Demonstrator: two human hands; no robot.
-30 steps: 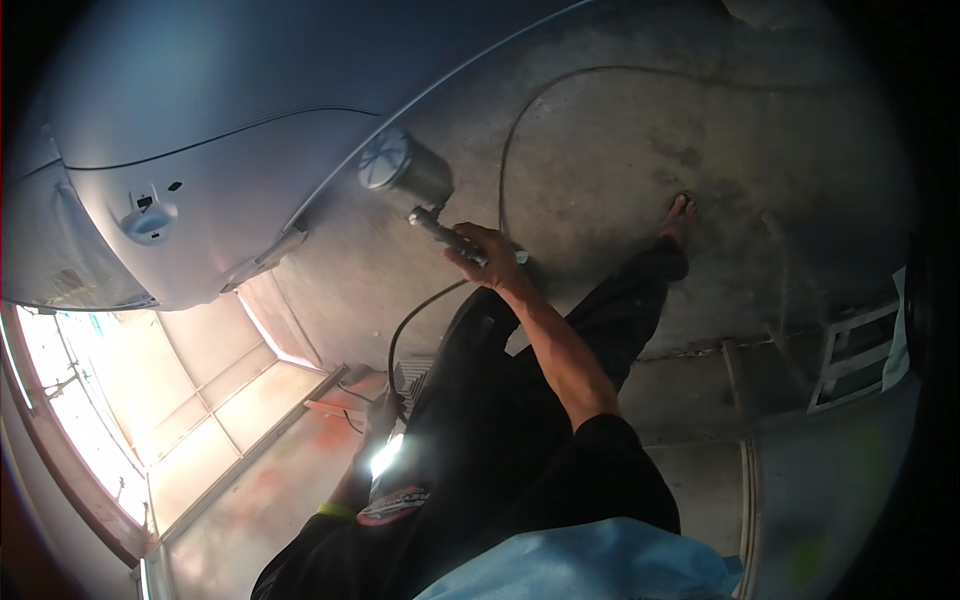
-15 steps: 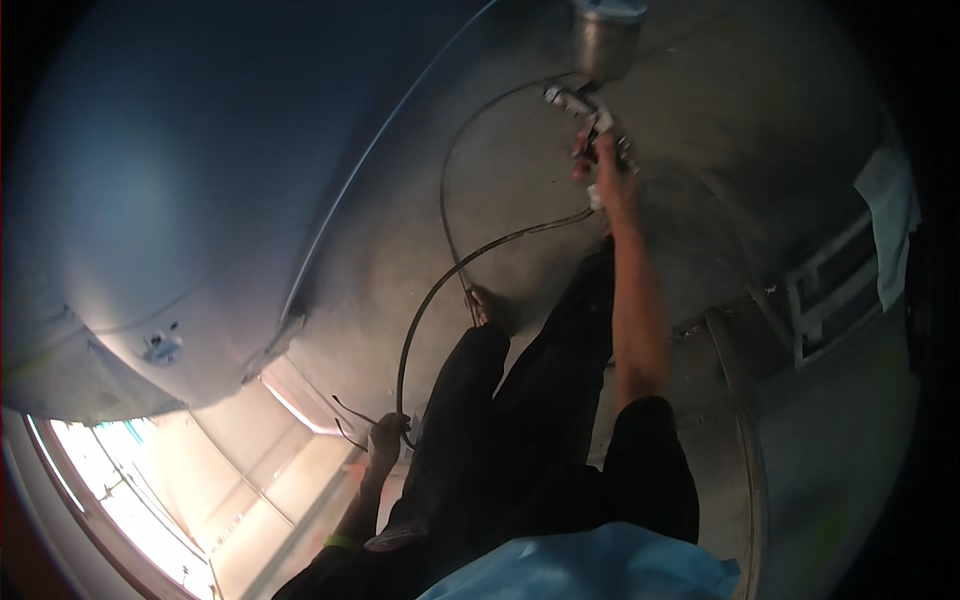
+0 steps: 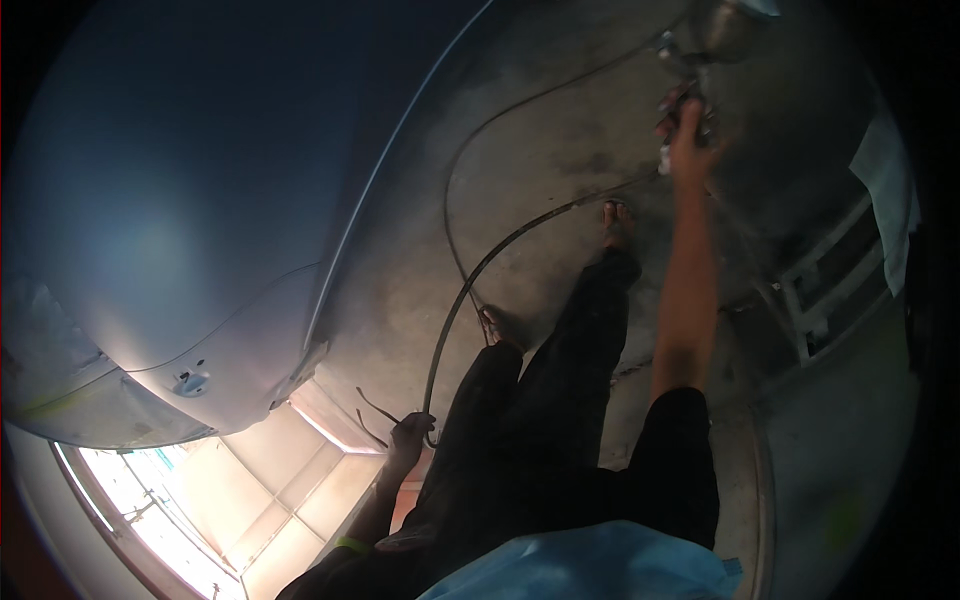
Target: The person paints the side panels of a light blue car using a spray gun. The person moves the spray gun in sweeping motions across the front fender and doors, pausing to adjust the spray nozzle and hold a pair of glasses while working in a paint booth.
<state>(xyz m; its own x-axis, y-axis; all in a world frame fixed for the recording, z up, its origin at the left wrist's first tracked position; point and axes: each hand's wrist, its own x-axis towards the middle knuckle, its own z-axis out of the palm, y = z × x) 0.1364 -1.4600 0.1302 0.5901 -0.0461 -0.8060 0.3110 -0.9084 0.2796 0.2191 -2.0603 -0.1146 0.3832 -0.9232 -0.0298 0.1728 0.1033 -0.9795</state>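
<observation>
My right hand [image 3: 692, 140] is wrapped round the handle of a paint spray gun [image 3: 685, 62], held out at the upper right. A metal cup [image 3: 728, 32] sits on top of the gun, partly cut off by the dark rim of the view. From the gun's lower end a dark air hose [image 3: 497, 246] arcs down to my left hand [image 3: 408, 438], whose fingers are closed on it at the lower left. Two thin dark prongs [image 3: 372, 408] stick out beside that hand; what they belong to is unclear. Left of the hose stands a large dark blue-grey car body [image 3: 200, 200].
My bare feet [image 3: 618, 220] stand on the grey floor [image 3: 560, 130], where more hose [image 3: 450, 215] runs in a loop. A metal frame [image 3: 825, 270] with a pale cloth [image 3: 888, 200] hangs at the right. Bright windows [image 3: 150, 510] show at lower left.
My right hand has carried the spray gun up and to the right, away from the car body. The hose stretches further right, and my left hand has shifted slightly right.
</observation>
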